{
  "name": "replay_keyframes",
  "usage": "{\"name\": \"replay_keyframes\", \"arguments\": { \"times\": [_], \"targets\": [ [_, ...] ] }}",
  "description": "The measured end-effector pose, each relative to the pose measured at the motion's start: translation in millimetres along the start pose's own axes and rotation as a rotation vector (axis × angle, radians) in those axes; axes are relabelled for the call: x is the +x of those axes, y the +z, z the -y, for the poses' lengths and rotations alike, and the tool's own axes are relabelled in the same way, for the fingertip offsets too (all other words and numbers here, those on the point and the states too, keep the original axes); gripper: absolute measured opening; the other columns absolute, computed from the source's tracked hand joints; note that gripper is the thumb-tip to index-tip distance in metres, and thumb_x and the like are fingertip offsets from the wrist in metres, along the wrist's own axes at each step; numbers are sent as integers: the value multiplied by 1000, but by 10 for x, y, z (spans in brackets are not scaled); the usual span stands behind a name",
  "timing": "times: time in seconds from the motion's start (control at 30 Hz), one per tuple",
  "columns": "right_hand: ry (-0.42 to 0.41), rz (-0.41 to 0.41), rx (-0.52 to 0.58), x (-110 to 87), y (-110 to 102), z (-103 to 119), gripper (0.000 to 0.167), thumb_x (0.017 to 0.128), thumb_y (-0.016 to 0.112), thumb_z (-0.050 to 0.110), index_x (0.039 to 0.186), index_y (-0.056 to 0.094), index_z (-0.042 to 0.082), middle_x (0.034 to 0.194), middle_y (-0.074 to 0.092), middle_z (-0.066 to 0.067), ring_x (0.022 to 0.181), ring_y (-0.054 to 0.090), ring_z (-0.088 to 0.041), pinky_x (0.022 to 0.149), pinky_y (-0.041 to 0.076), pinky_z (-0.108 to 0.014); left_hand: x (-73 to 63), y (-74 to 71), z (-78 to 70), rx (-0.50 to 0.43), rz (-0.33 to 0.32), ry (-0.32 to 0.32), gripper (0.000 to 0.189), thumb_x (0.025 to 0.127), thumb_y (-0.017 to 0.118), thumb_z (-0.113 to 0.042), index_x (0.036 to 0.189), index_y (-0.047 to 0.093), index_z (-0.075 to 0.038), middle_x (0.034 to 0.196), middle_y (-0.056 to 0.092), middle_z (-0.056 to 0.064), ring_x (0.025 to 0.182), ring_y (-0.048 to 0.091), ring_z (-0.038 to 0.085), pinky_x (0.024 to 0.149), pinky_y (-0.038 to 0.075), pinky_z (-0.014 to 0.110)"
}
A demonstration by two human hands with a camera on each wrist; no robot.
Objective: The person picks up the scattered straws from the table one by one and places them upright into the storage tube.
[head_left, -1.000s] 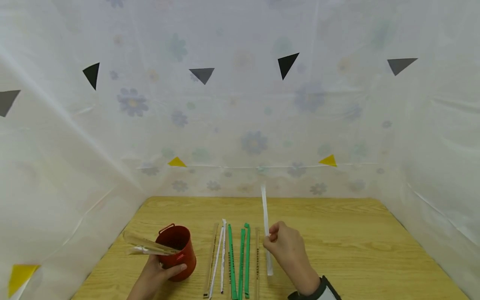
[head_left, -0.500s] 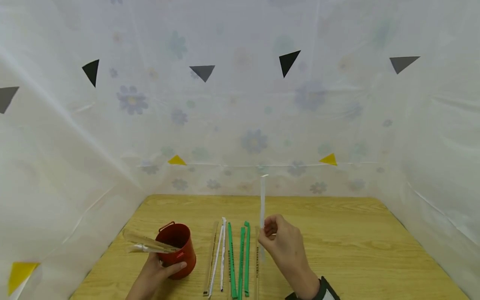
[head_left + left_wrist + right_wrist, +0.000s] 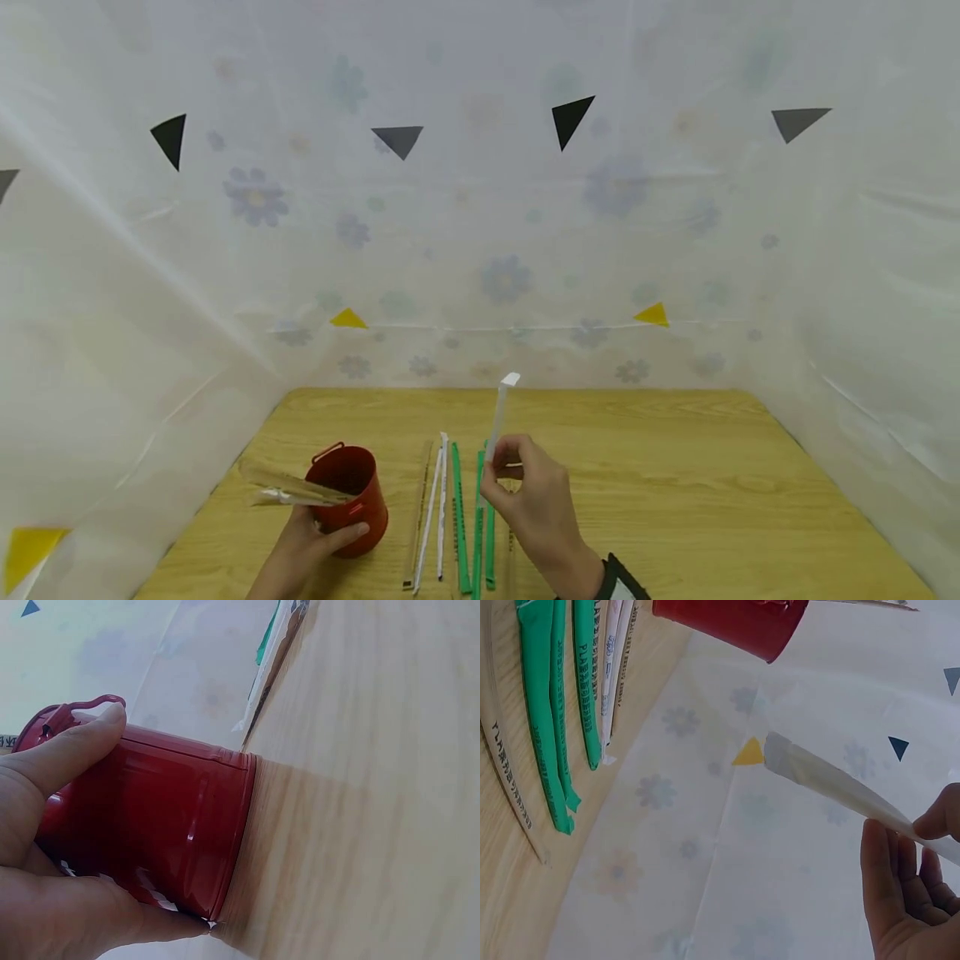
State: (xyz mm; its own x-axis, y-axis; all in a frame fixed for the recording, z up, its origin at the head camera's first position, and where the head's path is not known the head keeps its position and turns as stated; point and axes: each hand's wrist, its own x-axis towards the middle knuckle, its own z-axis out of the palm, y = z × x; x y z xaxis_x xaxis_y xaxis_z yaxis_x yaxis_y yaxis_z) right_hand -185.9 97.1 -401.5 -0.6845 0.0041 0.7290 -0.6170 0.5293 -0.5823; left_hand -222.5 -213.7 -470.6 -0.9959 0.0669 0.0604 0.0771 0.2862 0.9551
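At left in the head view, my left hand [image 3: 303, 542] grips a small red metal bucket [image 3: 377, 500], thumb across its side. The left wrist view shows the bucket's base [image 3: 244, 817] right at the wood surface. Several wrapped straws [image 3: 288, 482], brown and white, lean out over the bucket's left rim. My right hand [image 3: 536, 508] pinches a white paper-wrapped straw [image 3: 498, 417] between thumb and fingers, raised above the row on the table. Its folded end [image 3: 784, 754] points toward the bucket side in the right wrist view.
Between the hands, a row of wrapped straws lies on the wooden table [image 3: 675, 467]: brown paper ones [image 3: 420, 517], white ones [image 3: 430, 521] and green ones [image 3: 461, 525]. A white flowered sheet [image 3: 480, 208] with coloured triangles surrounds the table at the back and sides.
My right hand has lifted the white straw off the table and carried it left, over the green straws. The left hand keeps its hold on the bucket.
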Motion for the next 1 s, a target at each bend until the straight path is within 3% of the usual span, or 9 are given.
{"name": "replay_keyframes", "arguments": {
  "times": [0.17,0.33,0.5,0.73,0.9,1.0],
  "targets": [
    [-98,1,64,20,172,31,34,79,75,-12,100,61,10,88,62,5,80,68,-7,69,56,-17,-26,-7,-24,-19,18,-9,92,82,84,-7,154,28,-6,152,42,20,137,42,37,97,45,28],
    [-160,55,122,120,401,112,28,84,70,-10,104,60,7,92,64,-1,83,69,-11,71,57,-18,-60,-23,-38,14,3,-14,90,81,85,-7,153,30,-5,151,43,20,135,43,33,97,45,31],
    [-181,104,163,211,628,207,23,90,66,-6,107,58,7,95,64,-5,87,69,-12,76,56,-17,-64,-39,-55,32,1,5,90,81,85,-9,153,31,-5,151,44,19,136,41,35,94,43,22],
    [-209,154,208,288,909,295,24,91,64,-7,109,55,6,97,63,-6,90,68,-14,80,54,-15,-77,-43,-54,59,9,13,88,82,85,-9,152,31,-3,150,44,20,135,43,36,99,45,31],
    [-177,190,240,288,1058,342,22,93,64,-5,110,55,6,99,63,-7,94,68,-14,84,52,-13,-88,-44,-49,22,20,11,88,83,84,-8,151,29,-3,151,41,21,136,41,39,93,43,19],
    [-169,218,246,279,1143,353,20,94,64,-4,109,55,7,100,62,-7,96,68,-13,84,52,-12,-89,-42,-46,10,27,2,88,84,83,-7,152,28,-4,152,40,20,137,41,40,93,43,18]
  ]
}}
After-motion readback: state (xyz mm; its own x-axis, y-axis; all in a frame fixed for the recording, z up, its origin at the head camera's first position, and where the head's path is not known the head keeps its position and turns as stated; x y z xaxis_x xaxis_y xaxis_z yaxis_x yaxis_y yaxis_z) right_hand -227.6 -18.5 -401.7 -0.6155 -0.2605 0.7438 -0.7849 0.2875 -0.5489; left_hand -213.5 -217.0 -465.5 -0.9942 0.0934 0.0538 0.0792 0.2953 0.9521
